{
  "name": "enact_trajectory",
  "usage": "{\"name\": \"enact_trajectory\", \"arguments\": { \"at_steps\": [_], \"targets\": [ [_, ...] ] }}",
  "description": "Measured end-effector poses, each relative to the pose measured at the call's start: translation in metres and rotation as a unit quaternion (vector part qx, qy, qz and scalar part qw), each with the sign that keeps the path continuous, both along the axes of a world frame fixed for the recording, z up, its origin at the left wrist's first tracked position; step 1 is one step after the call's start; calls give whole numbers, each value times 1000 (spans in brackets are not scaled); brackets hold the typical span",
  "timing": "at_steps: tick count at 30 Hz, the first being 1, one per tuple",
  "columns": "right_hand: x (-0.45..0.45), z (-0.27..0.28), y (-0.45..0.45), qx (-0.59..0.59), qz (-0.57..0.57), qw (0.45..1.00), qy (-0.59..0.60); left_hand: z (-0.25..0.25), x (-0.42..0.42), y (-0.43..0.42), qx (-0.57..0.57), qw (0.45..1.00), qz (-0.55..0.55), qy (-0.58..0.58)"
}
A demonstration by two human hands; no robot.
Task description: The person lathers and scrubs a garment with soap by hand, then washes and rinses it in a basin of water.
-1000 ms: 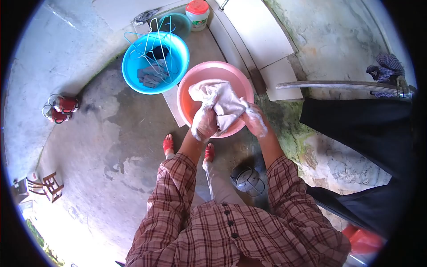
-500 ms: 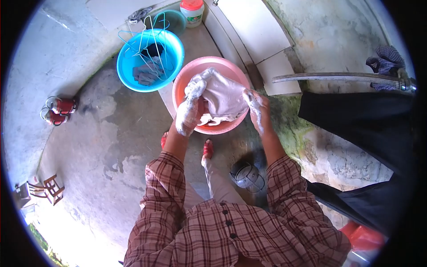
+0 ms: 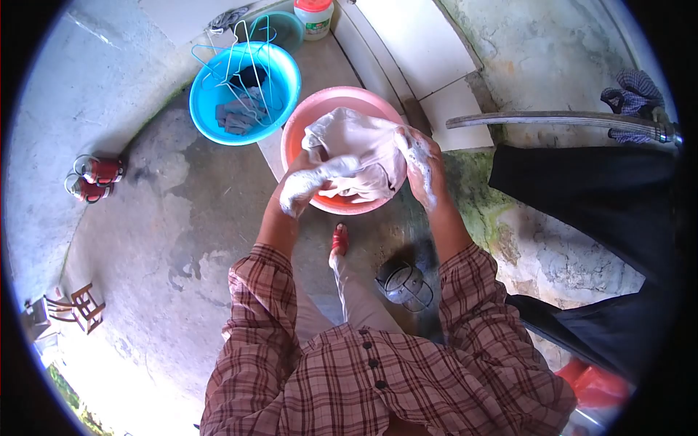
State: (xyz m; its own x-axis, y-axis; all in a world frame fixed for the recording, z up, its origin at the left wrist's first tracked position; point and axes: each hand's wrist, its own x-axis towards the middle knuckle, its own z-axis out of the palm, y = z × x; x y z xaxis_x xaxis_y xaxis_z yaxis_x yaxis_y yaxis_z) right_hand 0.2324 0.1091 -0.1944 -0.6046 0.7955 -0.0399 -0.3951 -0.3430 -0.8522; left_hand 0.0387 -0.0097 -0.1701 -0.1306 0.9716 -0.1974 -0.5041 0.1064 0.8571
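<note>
A pale pink, wet cloth [image 3: 356,142] is spread between my hands over a pink basin [image 3: 331,97], its lower folds hanging into the basin. My left hand [image 3: 313,178], coated in white suds, grips the cloth's left side, with the thumb stretched across it. At the cloth's upper right edge, my right hand [image 3: 419,163] is closed on the fabric, with foam along its back and fingers. The basin's reddish inside shows at the left and below the cloth.
A blue basin [image 3: 200,120] with hangers and dark and grey clothes stands at upper left. Behind it are a teal basin [image 3: 285,33] and a red-lidded tub [image 3: 315,22]. Dark cloth [image 3: 574,196] hangs at right; a metal pot [image 3: 403,285] stands below; red flasks [image 3: 100,171] stand left.
My left hand has turned, its thumb now reaching rightward over the cloth. The right hand has come in against the cloth's edge, and the fabric has been opened out from its earlier bunch.
</note>
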Motion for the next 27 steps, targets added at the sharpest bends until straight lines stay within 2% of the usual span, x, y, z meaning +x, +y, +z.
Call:
{"name": "enact_trajectory", "arguments": {
  "at_steps": [1, 3, 5, 6, 8, 11, 14, 17, 20, 23, 24, 27],
  "targets": [
    [-3, 3, 1, 5, -4, 1000, -17, 0, 0, -5, -16, 999, -39, -3],
    [-11, 17, 1, 28, -2, 997, -66, 2, 3, -3, 3, 999, -19, 27],
    [-18, 34, 1, 62, 11, 990, -128, -12, -8, -2, -29, 999, -28, 11],
    [-19, 33, 2, 57, 16, 991, -120, -14, -12, 0, -44, 999, -32, 3],
    [-19, 30, 5, 48, 26, 993, -104, -12, -8, 3, 6, 999, 46, 8],
    [-23, 32, 3, 4, 33, 999, 0, -18, -9, 6, 22, 992, 117, 28],
    [-19, 29, 6, 51, 76, 990, -105, -15, -15, 7, 56, 989, 134, -32],
    [-19, 18, 17, 42, 99, 980, -169, -8, -18, 6, 20, 989, 125, -76],
    [-17, 14, 30, 166, 116, 909, -365, 0, -17, 5, -13, 981, 127, -148],
    [-16, -7, 30, 186, 52, 946, -261, 7, -17, 6, -53, 966, 133, -217],
    [-17, -4, 26, 262, 23, 922, -283, 10, -16, 8, -61, 962, 141, -226],
    [-19, 9, 2, 357, -83, 857, -362, 5, -14, 8, -55, 955, 144, -252]
  ]
}}
